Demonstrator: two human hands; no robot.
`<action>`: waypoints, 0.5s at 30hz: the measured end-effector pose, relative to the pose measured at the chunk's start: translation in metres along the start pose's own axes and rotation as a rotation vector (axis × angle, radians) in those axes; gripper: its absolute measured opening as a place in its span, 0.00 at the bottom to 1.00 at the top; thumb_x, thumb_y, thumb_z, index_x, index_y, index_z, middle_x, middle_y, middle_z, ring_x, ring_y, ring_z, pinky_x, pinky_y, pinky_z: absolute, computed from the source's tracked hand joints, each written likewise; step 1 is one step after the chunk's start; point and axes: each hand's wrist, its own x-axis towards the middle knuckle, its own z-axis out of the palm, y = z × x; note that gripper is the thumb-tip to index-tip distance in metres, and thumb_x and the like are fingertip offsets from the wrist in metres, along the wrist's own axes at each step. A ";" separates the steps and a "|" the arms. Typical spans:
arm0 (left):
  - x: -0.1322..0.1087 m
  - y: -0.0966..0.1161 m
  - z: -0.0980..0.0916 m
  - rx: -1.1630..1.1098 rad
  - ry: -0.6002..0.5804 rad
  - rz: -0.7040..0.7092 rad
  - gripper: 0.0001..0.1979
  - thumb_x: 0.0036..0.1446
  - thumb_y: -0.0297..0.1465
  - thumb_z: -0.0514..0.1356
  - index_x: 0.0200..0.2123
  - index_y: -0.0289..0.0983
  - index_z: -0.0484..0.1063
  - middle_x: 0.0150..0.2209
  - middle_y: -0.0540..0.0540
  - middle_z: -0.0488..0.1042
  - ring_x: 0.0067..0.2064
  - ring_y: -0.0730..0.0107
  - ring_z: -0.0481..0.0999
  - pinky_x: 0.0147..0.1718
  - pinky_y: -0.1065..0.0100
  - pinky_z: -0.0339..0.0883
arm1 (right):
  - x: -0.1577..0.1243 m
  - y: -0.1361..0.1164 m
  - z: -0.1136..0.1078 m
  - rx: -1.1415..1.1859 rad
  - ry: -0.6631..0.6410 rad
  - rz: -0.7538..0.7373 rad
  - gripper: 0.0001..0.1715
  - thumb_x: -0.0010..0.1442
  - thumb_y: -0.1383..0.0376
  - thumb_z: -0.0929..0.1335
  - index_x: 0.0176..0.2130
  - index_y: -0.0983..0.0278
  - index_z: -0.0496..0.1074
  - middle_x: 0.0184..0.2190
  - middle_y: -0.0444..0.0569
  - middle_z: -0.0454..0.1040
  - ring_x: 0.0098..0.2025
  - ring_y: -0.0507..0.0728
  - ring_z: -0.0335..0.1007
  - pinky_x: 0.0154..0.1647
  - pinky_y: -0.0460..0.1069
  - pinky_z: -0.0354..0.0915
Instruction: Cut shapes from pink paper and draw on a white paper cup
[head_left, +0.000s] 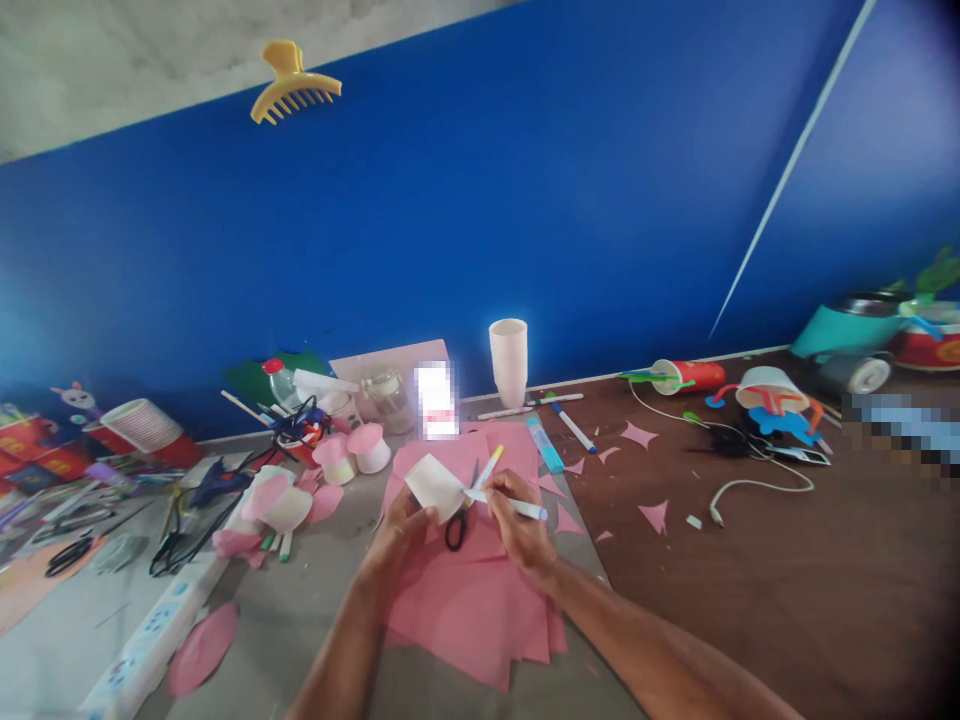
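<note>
Cup of white paper [435,484], tilted, pinched in left hand [407,525] | slender white blue-ended marker [525,505] gripped in right hand [516,518], pointing left of that grip toward cup, contact unclear from here | apparently marking step | next stroke likely wants cup steady

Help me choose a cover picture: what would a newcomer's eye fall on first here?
Probably the yellow hair clip at the top edge of the blue wall. Then, low in the middle, the left hand holding a white cup and the right hand a marker, above pink paper.
</note>
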 end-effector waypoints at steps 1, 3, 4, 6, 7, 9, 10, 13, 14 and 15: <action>0.000 0.001 0.001 0.001 0.005 0.002 0.22 0.49 0.40 0.74 0.45 0.36 0.78 0.40 0.38 0.82 0.47 0.48 0.79 0.44 0.59 0.68 | 0.000 -0.001 0.000 0.010 0.002 -0.001 0.11 0.59 0.64 0.66 0.24 0.60 0.67 0.19 0.40 0.63 0.23 0.52 0.57 0.24 0.48 0.57; 0.000 0.003 0.003 0.003 0.017 -0.002 0.24 0.49 0.40 0.74 0.47 0.35 0.78 0.41 0.39 0.82 0.49 0.46 0.79 0.47 0.57 0.69 | 0.000 -0.003 0.000 0.039 -0.003 -0.003 0.11 0.59 0.63 0.67 0.25 0.60 0.67 0.19 0.40 0.63 0.22 0.52 0.57 0.23 0.48 0.57; 0.000 0.003 0.003 0.004 0.022 -0.006 0.25 0.48 0.41 0.74 0.47 0.35 0.78 0.41 0.39 0.82 0.48 0.47 0.79 0.47 0.56 0.69 | 0.000 -0.004 0.000 0.055 -0.007 -0.004 0.12 0.60 0.62 0.67 0.25 0.60 0.68 0.19 0.40 0.63 0.22 0.52 0.58 0.23 0.47 0.57; 0.001 0.002 0.002 0.012 0.032 -0.005 0.26 0.47 0.41 0.75 0.47 0.35 0.78 0.41 0.39 0.82 0.46 0.48 0.79 0.47 0.57 0.69 | -0.002 -0.005 0.000 0.069 -0.018 -0.016 0.12 0.61 0.60 0.68 0.26 0.60 0.68 0.19 0.40 0.64 0.22 0.52 0.59 0.23 0.48 0.58; 0.001 0.000 0.001 0.022 0.035 0.000 0.25 0.47 0.40 0.75 0.47 0.36 0.78 0.41 0.39 0.82 0.46 0.49 0.79 0.47 0.57 0.69 | -0.002 -0.006 0.000 0.060 -0.022 -0.030 0.12 0.61 0.60 0.68 0.27 0.60 0.69 0.20 0.41 0.65 0.22 0.53 0.60 0.24 0.48 0.59; 0.002 -0.005 -0.004 0.040 0.040 0.014 0.24 0.47 0.40 0.75 0.46 0.36 0.78 0.41 0.40 0.82 0.45 0.51 0.79 0.46 0.59 0.68 | -0.004 -0.007 0.000 0.015 -0.036 -0.074 0.10 0.62 0.60 0.68 0.29 0.60 0.71 0.22 0.43 0.69 0.25 0.54 0.64 0.27 0.49 0.62; 0.002 -0.008 -0.006 0.046 0.041 0.018 0.24 0.47 0.39 0.75 0.46 0.37 0.78 0.41 0.40 0.81 0.44 0.53 0.78 0.46 0.59 0.68 | -0.005 -0.007 0.000 -0.008 -0.052 -0.097 0.10 0.62 0.60 0.68 0.30 0.60 0.72 0.23 0.44 0.70 0.27 0.55 0.66 0.29 0.49 0.63; 0.003 -0.016 -0.013 0.058 0.041 0.013 0.24 0.47 0.39 0.76 0.46 0.37 0.77 0.41 0.42 0.80 0.41 0.57 0.77 0.44 0.61 0.68 | -0.007 -0.006 0.001 -0.047 -0.096 -0.138 0.08 0.63 0.60 0.68 0.32 0.59 0.73 0.25 0.46 0.73 0.30 0.57 0.68 0.31 0.50 0.64; 0.004 -0.017 -0.014 0.063 0.040 0.009 0.24 0.47 0.39 0.76 0.45 0.37 0.77 0.40 0.43 0.80 0.40 0.58 0.77 0.43 0.62 0.68 | -0.007 -0.005 0.001 -0.053 -0.106 -0.141 0.08 0.63 0.61 0.68 0.32 0.59 0.73 0.26 0.46 0.74 0.30 0.57 0.69 0.31 0.50 0.64; 0.004 -0.018 -0.015 0.068 0.038 0.003 0.24 0.47 0.38 0.76 0.46 0.37 0.77 0.39 0.44 0.80 0.39 0.60 0.77 0.42 0.62 0.68 | -0.007 -0.005 0.002 -0.059 -0.108 -0.146 0.08 0.63 0.61 0.67 0.32 0.59 0.73 0.26 0.46 0.74 0.31 0.57 0.69 0.31 0.50 0.64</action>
